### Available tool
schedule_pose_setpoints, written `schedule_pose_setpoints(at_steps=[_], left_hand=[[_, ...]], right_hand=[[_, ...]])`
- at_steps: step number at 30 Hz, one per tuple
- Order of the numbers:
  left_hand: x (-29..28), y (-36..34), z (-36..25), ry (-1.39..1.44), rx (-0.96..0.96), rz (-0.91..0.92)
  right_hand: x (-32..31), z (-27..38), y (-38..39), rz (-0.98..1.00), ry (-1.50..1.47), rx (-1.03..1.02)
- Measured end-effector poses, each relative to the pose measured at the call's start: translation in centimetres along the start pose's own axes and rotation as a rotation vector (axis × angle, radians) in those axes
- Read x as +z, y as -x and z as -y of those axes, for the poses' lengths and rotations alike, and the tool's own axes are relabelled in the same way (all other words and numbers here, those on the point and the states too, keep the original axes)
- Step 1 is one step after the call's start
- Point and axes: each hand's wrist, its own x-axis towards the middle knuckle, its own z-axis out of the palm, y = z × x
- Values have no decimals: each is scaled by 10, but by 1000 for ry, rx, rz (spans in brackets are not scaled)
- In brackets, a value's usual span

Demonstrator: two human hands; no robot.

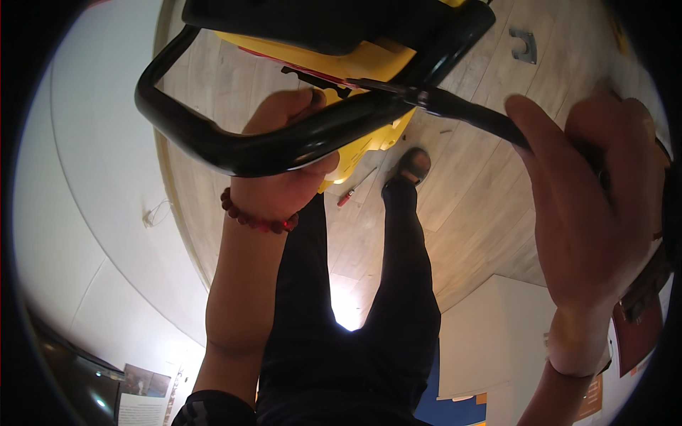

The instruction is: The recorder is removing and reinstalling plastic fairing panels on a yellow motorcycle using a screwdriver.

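Observation:
A yellow machine (366, 156) with a black top and a bent black tubular handle (188, 138) fills the upper middle. My left hand (273, 181) is wrapped round that handle from behind, some fingertips hidden, a red bead bracelet at its wrist. My right hand (590, 199), at the right, is closed on a long black tool (472, 113), whose narrow tip reaches to the machine's yellow body beside the handle.
On the wooden floor (469, 213) lie a red-handled screwdriver (348, 192) and a grey bracket (524, 46). My sandaled foot (412, 167) stands below the machine. A white curved wall (78, 199) runs along the left, with a dark screen (71, 376) low down.

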Motion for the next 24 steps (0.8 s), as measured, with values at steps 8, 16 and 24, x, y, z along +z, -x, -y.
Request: schedule_pose_setpoints(at_steps=[8,16,24], left_hand=[[-36,63,-2,77,-202,-239],[-90,122,-45,252,-309,11],[-128,186,-121,74,-272,-65]], right_hand=[[30,15,94,-123,-936,860],[104,169,179,-396,-1916,1845],[119,268,128,-193,-1929,1982]])
